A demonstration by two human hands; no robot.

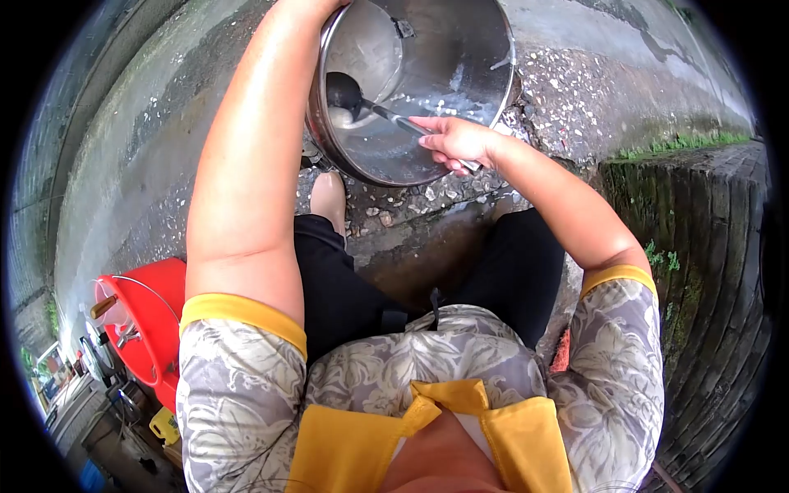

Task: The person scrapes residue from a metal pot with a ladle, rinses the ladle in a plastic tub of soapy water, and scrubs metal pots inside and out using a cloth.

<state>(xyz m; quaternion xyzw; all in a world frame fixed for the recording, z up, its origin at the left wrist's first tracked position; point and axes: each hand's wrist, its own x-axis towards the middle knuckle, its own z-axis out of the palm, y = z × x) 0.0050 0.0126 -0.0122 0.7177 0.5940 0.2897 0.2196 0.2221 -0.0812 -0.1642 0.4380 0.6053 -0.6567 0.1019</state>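
Observation:
A large, deep metal pot (470, 51) is tipped so that its mouth faces me, with a little cloudy liquid along its lower inside. My right hand (460, 144) is closed round the handle of a ladle (401, 122). The ladle's dark bowl lies inside the pot, near the left side of the rim. My left hand (335, 3) is at the pot's upper left rim. The top edge of the picture cuts it off, so its fingers are hidden.
A red bucket (154, 324) stands at my left, with a wooden-handled tool (104, 306) in it. Behind it is a yellow container (165, 426). Wet, pebbly concrete (567, 99) surrounds the pot. A mossy stone ledge (690, 238) rises at the right.

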